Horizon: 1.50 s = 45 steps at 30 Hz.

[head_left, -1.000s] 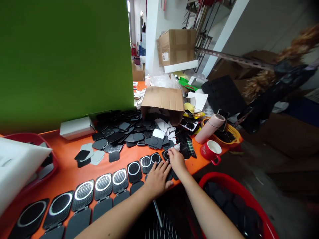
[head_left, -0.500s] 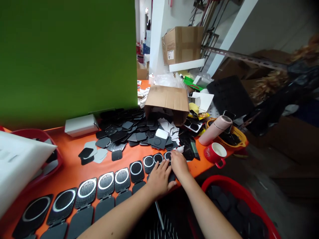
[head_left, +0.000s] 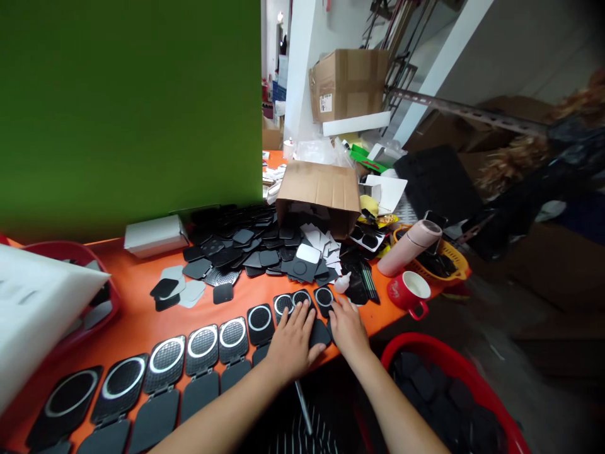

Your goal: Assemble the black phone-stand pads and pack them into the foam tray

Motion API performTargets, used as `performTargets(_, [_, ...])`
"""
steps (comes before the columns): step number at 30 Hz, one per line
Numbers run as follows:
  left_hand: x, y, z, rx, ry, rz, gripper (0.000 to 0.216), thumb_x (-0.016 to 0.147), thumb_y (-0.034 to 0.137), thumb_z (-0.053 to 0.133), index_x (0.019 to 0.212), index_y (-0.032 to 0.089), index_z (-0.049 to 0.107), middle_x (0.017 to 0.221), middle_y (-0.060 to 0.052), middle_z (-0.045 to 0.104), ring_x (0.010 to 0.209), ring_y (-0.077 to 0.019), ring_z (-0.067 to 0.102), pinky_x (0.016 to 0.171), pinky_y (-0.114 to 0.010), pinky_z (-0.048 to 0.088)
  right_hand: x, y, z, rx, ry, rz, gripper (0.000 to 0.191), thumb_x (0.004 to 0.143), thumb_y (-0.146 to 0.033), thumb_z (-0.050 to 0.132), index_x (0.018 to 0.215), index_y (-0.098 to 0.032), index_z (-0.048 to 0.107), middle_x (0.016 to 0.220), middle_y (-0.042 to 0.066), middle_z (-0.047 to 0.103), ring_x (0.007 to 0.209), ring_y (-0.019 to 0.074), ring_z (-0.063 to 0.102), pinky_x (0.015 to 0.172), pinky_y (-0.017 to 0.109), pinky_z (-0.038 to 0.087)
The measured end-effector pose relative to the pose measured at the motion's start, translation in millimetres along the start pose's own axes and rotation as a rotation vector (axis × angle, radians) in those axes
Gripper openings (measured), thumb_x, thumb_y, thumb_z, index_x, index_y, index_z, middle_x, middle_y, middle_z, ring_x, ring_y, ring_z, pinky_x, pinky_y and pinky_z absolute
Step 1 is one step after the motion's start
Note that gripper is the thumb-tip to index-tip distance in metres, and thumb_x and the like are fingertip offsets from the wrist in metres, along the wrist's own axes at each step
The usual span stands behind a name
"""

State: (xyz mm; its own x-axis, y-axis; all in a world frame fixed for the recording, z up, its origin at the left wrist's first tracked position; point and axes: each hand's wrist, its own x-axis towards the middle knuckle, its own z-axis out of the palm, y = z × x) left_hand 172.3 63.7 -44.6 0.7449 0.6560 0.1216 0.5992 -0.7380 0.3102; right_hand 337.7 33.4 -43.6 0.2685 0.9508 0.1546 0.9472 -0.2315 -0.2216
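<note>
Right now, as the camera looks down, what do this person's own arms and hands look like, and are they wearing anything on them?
Two human hands, left and right, without gloves. No ring, watch or bracelet can be made out. The left forearm and right forearm show no sleeves or cables.

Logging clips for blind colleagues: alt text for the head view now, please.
A person's left hand and right hand are at the right end of a row of dark, hinged, silver-ringed pieces on an orange table. Behind lies a heap of dark plates; a pink flask and red mug stand farther right.
</note>
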Motion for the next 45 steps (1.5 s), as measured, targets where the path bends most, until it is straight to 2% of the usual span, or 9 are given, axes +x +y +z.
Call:
performTargets(8, [-20.4,-11.1,-10.8,0.114,-0.081,-0.162,0.076,0.078,0.059,0.032,0.13,0.004,0.035,0.137,-0.02,0.029,0.127,-0.0322,0.024,0.102,-0.051,0.013,11.9,-39.5,8.3,0.136,-0.108,-0.445,0.035,0.087,-0.022,0.037,0.119,-0.024,0.051,0.125,0.0,0.05,0.117,0.018,0.041,0.103,0.038,0.023])
performTargets(14, [-20.8,-7.5,-15.2,0.09,-0.133,-0.218,0.076,0.079,0.06,0.026,0.13,0.003,0.036,0.138,-0.018,0.026,0.128,-0.0303,0.023,0.104,-0.048,0.01,2.5,-44.1,31.0,0.063,-0.078,-0.289,0.037,0.088,-0.021,0.035,0.123,-0.021,0.048,0.128,0.003,0.046,0.119,0.0191,0.04,0.101,0.039,0.026])
performTargets(18, [-20.7,-6.9,-13.4,0.078,-0.13,-0.232,0.076,0.079,0.061,0.026,0.13,0.005,0.035,0.138,-0.017,0.026,0.128,-0.0302,0.023,0.104,-0.049,0.009,6.3,-45.3,23.6,0.061,-0.081,-0.316,0.036,0.088,-0.021,0.033,0.119,-0.022,0.052,0.126,0.002,0.049,0.119,0.0176,0.039,0.103,0.036,0.024])
performTargets(25, [-24.6,-10.5,-16.4,-0.004,-0.057,-0.176,0.072,0.08,0.056,0.034,0.131,0.006,0.035,0.138,-0.017,0.027,0.127,-0.0313,0.023,0.103,-0.051,0.014,75.4,-50.6,3.8,-0.078,-0.063,-0.15,0.056,0.077,-0.013,0.045,0.132,-0.011,0.033,0.139,0.014,0.027,0.128,0.0255,0.022,0.103,0.04,0.02])
performTargets(30, [-30.2,-17.3,-47.1,-0.4,0.101,-0.222,0.048,0.082,0.045,0.041,0.124,0.023,0.046,0.137,-0.006,0.036,0.124,-0.0252,0.032,0.103,-0.044,0.023,103.9,-54.3,-5.2,-0.085,-0.18,-0.19,0.041,0.079,-0.008,0.039,0.118,-0.011,0.05,0.121,0.014,0.052,0.111,0.0211,0.047,0.099,0.036,0.027])
performTargets(33, [-30.2,-28.2,-67.9,-0.931,0.216,-0.53,0.042,0.08,0.046,0.044,0.114,0.023,0.055,0.126,-0.008,0.05,0.115,-0.0243,0.045,0.096,-0.039,0.034,79.5,-66.9,-21.8,-0.032,-0.111,-0.261,0.038,0.084,-0.011,0.034,0.117,-0.015,0.05,0.116,0.01,0.056,0.108,0.0187,0.049,0.1,0.036,0.025])
performTargets(37, [-40.7,-47.6,-86.0,-1.647,0.183,-0.879,0.038,0.075,0.05,0.051,0.095,0.019,0.06,0.091,-0.007,0.064,0.079,-0.0182,0.062,0.067,-0.027,0.047,15.4,-94.9,-43.0,0.177,-0.056,-0.621,0.035,0.084,-0.021,0.041,0.117,-0.018,0.051,0.112,0.007,0.057,0.104,0.0189,0.05,0.1,0.037,0.027])
performTargets(40, [-58.7,-55.7,-91.3,-1.696,0.172,-0.967,0.023,0.069,0.04,0.06,0.074,0.018,0.058,0.065,0.002,0.058,0.058,-0.0102,0.055,0.051,-0.018,0.04,-15.6,-112.7,-49.4,0.296,-0.121,-0.686,0.031,0.083,-0.033,0.047,0.11,-0.021,0.056,0.108,0.007,0.058,0.1,0.0215,0.051,0.092,0.037,0.037])
performTargets(45, [-81.1,-52.3,-96.8,-1.713,0.172,-1.018,0.017,0.07,0.034,0.056,0.075,0.018,0.057,0.069,0.002,0.058,0.065,-0.0114,0.055,0.055,-0.02,0.041,-13.5,-130.0,-48.6,0.315,-0.148,-0.683,0.032,0.086,-0.024,0.043,0.117,-0.021,0.049,0.11,0.008,0.056,0.099,0.0198,0.051,0.083,0.033,0.045])
